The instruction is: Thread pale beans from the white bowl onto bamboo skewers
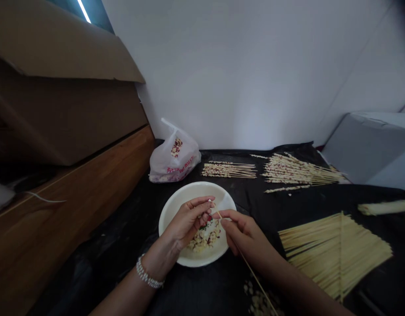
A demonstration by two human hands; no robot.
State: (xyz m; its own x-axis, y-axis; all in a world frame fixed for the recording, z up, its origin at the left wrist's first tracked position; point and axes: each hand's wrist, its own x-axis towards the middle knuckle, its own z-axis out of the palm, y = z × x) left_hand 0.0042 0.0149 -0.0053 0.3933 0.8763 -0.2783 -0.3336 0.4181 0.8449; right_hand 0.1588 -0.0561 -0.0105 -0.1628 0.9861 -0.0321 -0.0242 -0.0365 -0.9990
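Over a white basin (pixel 165 210), my right hand (pixel 239 228) pinches a thin bamboo skewer (pixel 255 276), whose long end slants down toward me. My left hand (pixel 194 217), with a beaded bracelet (pixel 146 276) on its wrist, pinches a small pale piece with a red edge at the skewer's upper tip. Whether the tip has gone through that piece I cannot tell. Small pale and dark-red pieces (pixel 202 240) lie in the basin under my hands, with a bit of green and red among them.
Behind the basin stands a tied plastic bag (pixel 176 158) of similar pieces. Threaded skewers lie in a small bundle (pixel 227 170) and a larger pile (pixel 288 169). Bare skewers (pixel 334 250) spread at right. Cardboard boxes (pixel 64 109) stand left; a grey box (pixel 370 145) stands right.
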